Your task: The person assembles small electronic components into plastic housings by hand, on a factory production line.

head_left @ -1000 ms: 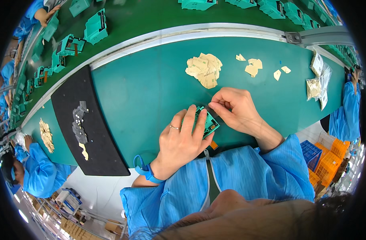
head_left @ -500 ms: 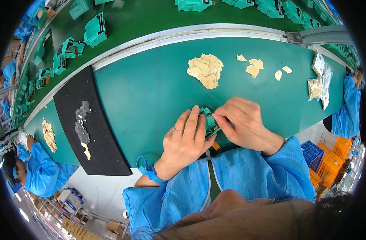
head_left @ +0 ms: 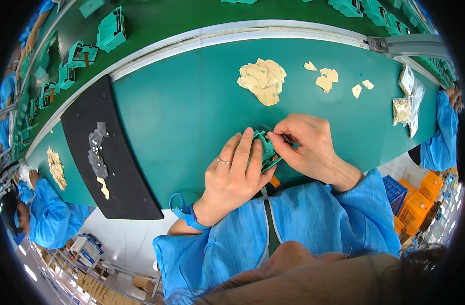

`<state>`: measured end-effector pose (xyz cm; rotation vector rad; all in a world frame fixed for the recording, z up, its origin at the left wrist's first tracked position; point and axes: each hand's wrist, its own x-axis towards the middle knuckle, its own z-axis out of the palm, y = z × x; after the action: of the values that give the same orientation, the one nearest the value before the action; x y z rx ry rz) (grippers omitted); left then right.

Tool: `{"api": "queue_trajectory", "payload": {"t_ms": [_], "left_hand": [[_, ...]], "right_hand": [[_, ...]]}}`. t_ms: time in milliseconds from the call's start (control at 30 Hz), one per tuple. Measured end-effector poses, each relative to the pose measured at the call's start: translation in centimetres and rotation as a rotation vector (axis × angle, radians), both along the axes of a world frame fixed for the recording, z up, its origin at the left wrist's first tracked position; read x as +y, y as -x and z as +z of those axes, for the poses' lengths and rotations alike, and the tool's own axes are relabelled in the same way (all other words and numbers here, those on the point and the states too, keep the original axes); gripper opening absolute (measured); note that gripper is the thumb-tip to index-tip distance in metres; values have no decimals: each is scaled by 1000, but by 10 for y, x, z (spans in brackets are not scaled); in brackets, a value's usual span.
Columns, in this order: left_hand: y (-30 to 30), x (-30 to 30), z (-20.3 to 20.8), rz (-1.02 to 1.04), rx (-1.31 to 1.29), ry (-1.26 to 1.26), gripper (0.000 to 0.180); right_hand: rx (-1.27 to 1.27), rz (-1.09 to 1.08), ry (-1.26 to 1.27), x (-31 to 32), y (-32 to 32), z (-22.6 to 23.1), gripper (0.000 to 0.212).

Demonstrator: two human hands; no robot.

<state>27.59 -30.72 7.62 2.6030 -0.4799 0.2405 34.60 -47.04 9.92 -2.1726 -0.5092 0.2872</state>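
Close to my body, my left hand (head_left: 231,170) is wrapped over a teal plastic housing (head_left: 269,156) and holds it just above the green table mat. An orange tab (head_left: 275,181) sticks out at the housing's near side. My right hand (head_left: 310,147) is closed in a pinch at the housing's upper right edge. Something small and dark shows by its fingers; its kind is too small to make out. A blue band (head_left: 193,217) circles my left wrist.
Beyond my hands lies a pile of cream paper pieces (head_left: 263,81), with loose scraps (head_left: 326,80) to its right. Plastic bags (head_left: 408,104) lie far right. A black mat (head_left: 115,168) bears grey pieces (head_left: 97,152). Behind a metal rail, a belt carries teal housings (head_left: 111,29). Co-workers sit either side.
The whole view has shifted a little. My right hand has turned slightly at the housing's edge, and a dark bit now shows by its fingers. My left hand keeps its hold.
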Motion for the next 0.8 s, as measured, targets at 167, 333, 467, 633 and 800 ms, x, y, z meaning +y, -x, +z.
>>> {"api": "queue_trajectory", "payload": {"t_ms": [167, 333, 467, 633, 800], "left_hand": [[-2, 1, 1, -6, -11, 26, 41], [0, 1, 0, -3, -19, -6, 39], [-1, 1, 2, -12, -2, 2, 42], [1, 1, 3, -14, 10, -3, 45], [1, 2, 7, -13, 27, -12, 49]], "right_hand": [[1, -10, -3, 1, 1, -2, 14], [-16, -7, 5, 1, 1, -3, 14], [-12, 2, 19, 0, 1, -3, 13], [37, 1, 32, -1, -1, -4, 11], [255, -45, 26, -5, -1, -11, 10]]}}
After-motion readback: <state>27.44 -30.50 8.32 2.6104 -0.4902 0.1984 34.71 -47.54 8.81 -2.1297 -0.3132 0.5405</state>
